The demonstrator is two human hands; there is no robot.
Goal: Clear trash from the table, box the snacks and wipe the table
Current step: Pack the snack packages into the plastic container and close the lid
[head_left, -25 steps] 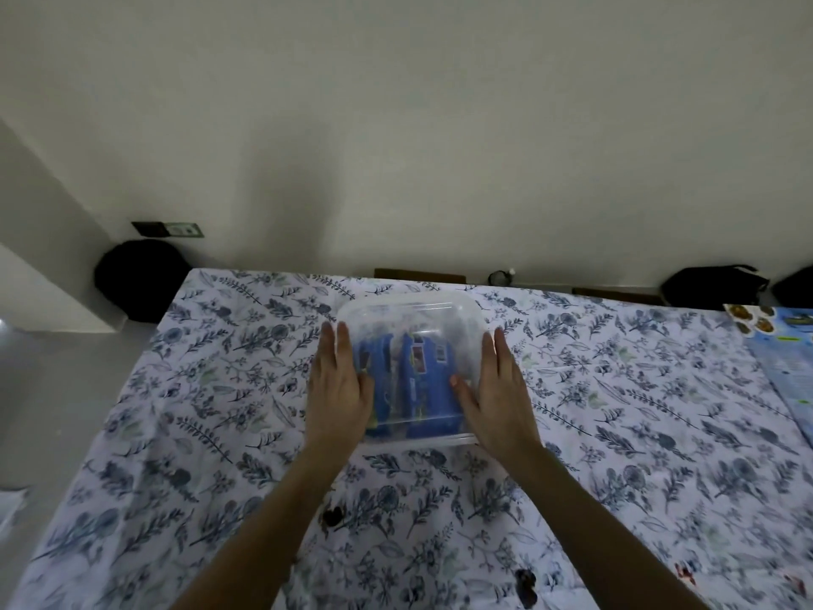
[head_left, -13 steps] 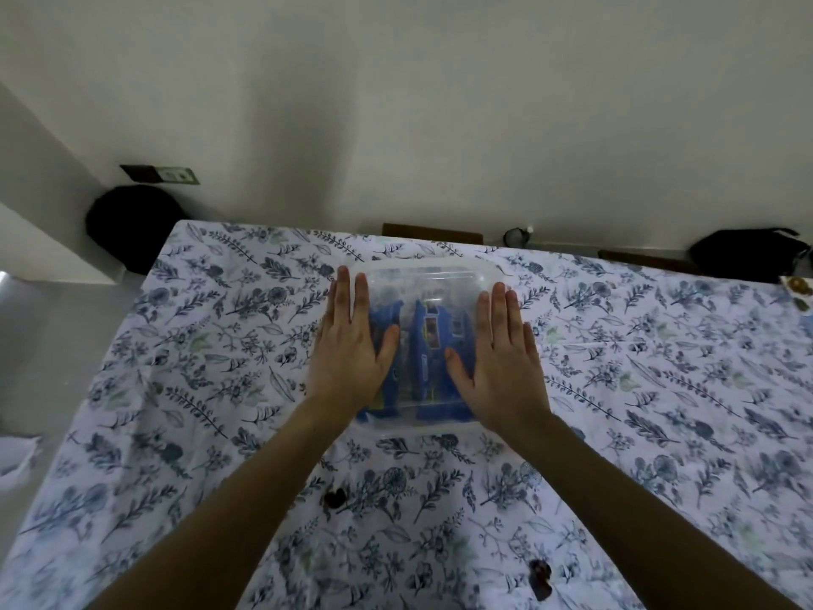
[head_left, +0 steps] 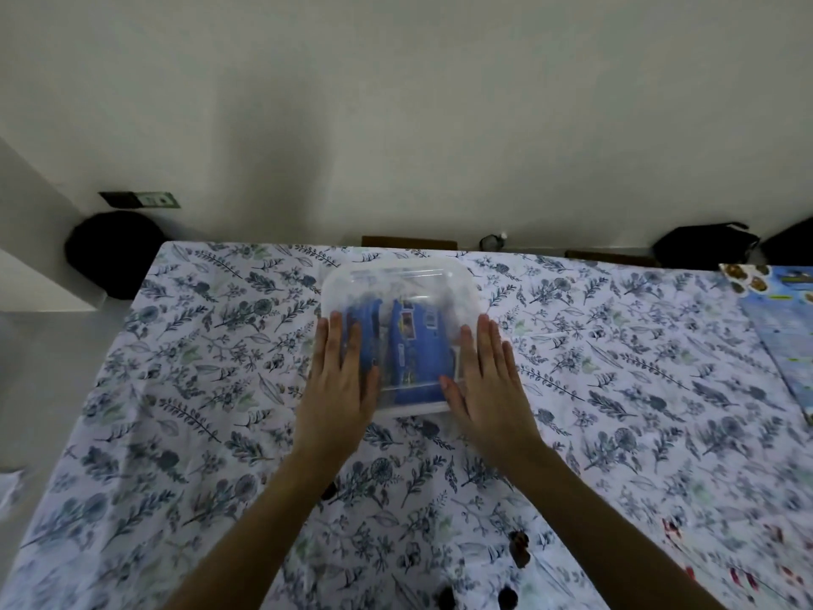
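1. A clear plastic box with its lid on sits on the surface, close to the middle of the far edge and well in from both side edges.
2. Blue snack packets stand packed together inside the box and show through the lid and walls.
3. The left hand lies flat on the left part of the lid, fingers straight and together, pointing toward the far edge, thumb spread toward the middle of the box. It is released, pressing rather than grasping.
4. The right hand lies the same way on the right part of the lid, palm down, fingers extended, thumb angled inward. It too is released, clenched on nothing.
5. Both wrists hang over the near edge of the box, and the forearms run back toward the near edge of the surface.
6. The surface wears a white cloth printed with dark blue leaves and flowers.
7. Small dark crumbs lie on the cloth near the near edge, between and beside the forearms.
8. A blue printed sheet lies at the right edge of the surface, near the far right corner, well apart from the box.
9. A dark round object sits on the floor past the far left corner; what it is cannot be told.
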